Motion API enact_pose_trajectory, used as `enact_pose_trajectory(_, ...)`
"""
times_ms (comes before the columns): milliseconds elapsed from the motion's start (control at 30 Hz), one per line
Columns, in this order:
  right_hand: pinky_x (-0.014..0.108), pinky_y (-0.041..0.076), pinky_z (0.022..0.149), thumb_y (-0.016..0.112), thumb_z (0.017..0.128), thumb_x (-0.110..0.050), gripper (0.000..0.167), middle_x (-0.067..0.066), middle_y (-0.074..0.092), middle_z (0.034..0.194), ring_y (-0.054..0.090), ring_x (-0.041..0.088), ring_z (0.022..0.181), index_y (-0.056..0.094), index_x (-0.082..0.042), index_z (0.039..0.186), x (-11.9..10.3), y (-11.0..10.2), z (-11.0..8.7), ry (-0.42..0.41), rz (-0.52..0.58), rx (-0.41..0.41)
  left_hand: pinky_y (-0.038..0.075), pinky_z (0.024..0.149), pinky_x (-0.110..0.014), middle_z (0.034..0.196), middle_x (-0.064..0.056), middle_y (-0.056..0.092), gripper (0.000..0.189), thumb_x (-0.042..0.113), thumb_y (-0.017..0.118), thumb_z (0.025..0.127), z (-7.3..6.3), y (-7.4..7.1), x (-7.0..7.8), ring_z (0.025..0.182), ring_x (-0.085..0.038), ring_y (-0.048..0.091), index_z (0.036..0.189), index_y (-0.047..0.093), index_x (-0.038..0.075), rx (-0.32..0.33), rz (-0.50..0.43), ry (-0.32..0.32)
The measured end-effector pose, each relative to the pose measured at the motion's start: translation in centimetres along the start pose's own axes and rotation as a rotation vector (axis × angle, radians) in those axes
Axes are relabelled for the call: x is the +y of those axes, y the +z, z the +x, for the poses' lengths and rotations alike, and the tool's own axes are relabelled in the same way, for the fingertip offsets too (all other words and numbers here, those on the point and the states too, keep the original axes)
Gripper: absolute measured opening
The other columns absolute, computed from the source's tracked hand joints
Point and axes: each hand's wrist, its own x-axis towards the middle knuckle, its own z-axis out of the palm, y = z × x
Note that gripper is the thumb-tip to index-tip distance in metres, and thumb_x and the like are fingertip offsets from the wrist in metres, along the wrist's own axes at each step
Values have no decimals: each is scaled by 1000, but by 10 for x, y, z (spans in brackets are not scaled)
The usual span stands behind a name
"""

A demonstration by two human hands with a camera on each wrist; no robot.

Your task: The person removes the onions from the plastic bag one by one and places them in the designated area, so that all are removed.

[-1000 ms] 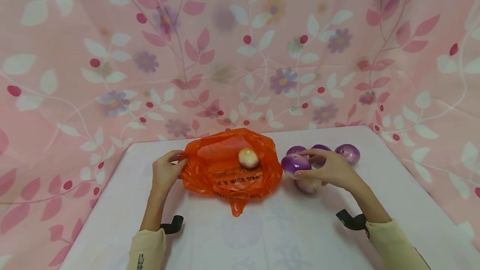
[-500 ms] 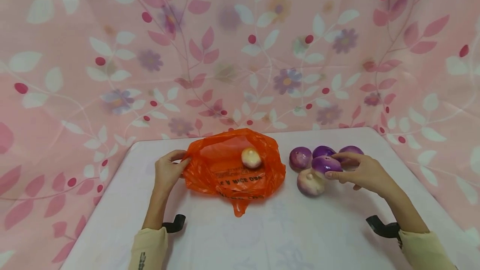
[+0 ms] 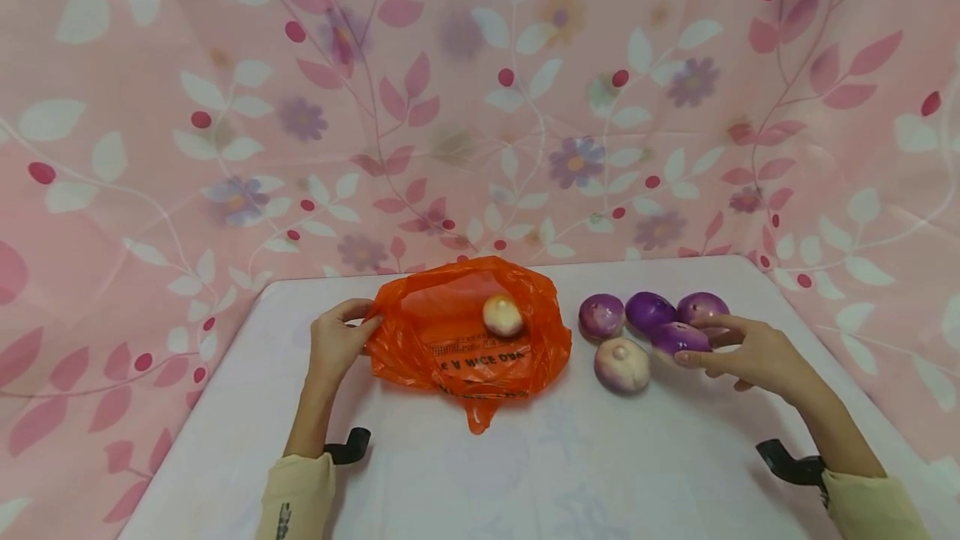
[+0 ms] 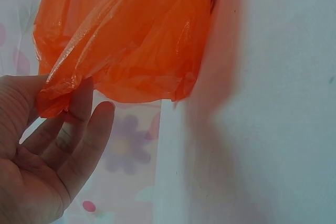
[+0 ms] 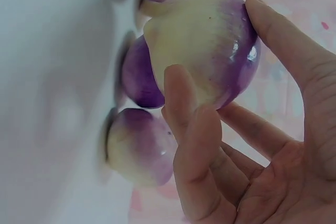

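On the left, my left hand (image 3: 339, 344) pinches the side edge of an orange plastic bag (image 4: 142, 51) between thumb and fingers. The bag (image 3: 397, 357) lies mouth open toward me, with black printing inside. A pale cream onion (image 3: 502, 316) sits in its opening. My right hand (image 3: 757, 357) holds a glossy purple-and-white onion (image 5: 210, 51) by its sides, thumb on one side and fingers on the other. In the right wrist view it hangs just off the table. Close by are several more onions, among them a pale one (image 3: 622, 365) and a dark purple one (image 3: 649, 312).
A purple onion (image 3: 601, 316) rests right of the bag, and another (image 3: 702, 307) lies at the far right of the group. The white table (image 3: 480, 482) ends at the back against a pink floral cloth (image 3: 450, 107). Black wrist mounts (image 3: 787, 467) stick out from both sleeves.
My right hand has carried the purple-and-white onion rightward, away from the bag and past the pale onion, and lower. My left hand stays on the bag. The view has shifted slightly.
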Motion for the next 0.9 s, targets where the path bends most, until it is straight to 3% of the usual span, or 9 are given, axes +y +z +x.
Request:
enact_pose_trajectory(633,37,57,55,80,78,-50,83,23,67,112,68,22,75,49,-4,140,13,10,6,50,-75,-36,58,53,-28,105,-20,71,22,10,74,89,0,-2,1,74,-30,72,109,73,4,0,7,6)
enact_pose_trajectory(900,37,57,55,78,79,-52,84,26,65,114,68,22,75,48,-3,140,11,13,8,42,-97,-41,58,53,-31,105,-19,70,22,12,74,89,-1,-1,2,72,-28,72,109,73,5,-1,2,-7)
